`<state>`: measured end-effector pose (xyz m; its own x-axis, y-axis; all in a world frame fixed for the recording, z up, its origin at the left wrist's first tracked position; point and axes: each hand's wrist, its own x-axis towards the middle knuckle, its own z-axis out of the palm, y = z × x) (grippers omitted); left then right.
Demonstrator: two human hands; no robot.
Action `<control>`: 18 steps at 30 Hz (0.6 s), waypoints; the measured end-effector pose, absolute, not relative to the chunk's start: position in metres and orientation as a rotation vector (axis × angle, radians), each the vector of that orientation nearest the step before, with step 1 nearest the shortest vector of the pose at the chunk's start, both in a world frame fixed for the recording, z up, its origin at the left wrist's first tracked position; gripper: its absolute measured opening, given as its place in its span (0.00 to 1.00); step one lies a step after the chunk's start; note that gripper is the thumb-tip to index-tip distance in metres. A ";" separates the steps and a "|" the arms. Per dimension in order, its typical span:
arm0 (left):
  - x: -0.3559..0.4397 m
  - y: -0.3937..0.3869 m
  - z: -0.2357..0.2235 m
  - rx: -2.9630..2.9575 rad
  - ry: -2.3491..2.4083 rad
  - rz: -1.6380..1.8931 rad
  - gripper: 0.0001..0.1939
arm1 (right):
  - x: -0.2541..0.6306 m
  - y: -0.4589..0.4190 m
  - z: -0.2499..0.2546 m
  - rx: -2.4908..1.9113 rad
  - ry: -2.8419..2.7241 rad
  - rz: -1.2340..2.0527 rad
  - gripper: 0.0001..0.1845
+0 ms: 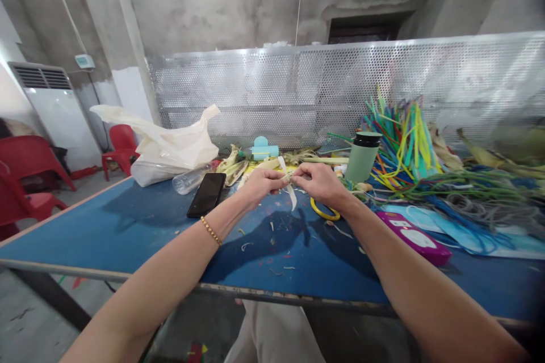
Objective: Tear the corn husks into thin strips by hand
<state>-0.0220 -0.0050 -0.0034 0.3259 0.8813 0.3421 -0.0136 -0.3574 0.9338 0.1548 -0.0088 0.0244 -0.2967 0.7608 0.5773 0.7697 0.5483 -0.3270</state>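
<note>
Both my hands meet above the blue table [128, 227], out in front of me. My left hand [261, 181] and my right hand [317, 181] each pinch a pale strip of corn husk [290, 187] between closed fingers. One end of the strip points up and back, the other hangs down toward the table. A beaded bracelet [210, 230] sits on my left wrist. A yellow ring [324, 212] lies on the table just under my right wrist.
A black phone [206, 194], a clear bottle [190, 180] and a white plastic bag [170, 144] lie at the left. A green tumbler [363, 156], coloured sticks [400, 136], corn husks [489, 159] and a magenta case [415, 236] fill the right. Red chairs [25, 181] stand beyond the left edge.
</note>
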 end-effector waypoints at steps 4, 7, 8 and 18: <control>-0.022 -0.007 -0.002 1.657 0.813 1.186 0.10 | 0.155 -0.008 0.023 -1.231 -2.077 -0.045 0.07; -0.021 -0.009 0.000 1.668 0.795 1.175 0.10 | 0.158 -0.005 0.023 -1.179 -2.082 0.023 0.09; -0.021 -0.010 0.000 1.677 0.783 1.167 0.10 | 0.159 -0.004 0.023 -1.148 -2.075 0.083 0.11; -0.020 -0.013 0.000 1.670 0.700 1.054 0.16 | 0.156 0.001 0.017 -0.997 -1.849 0.625 0.14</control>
<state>-0.0201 -0.0126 0.0002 0.4523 0.8353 0.3126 -0.0360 -0.3331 0.9422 0.1565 0.0012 0.0168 -0.2544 0.8388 0.4813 0.3749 0.5443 -0.7505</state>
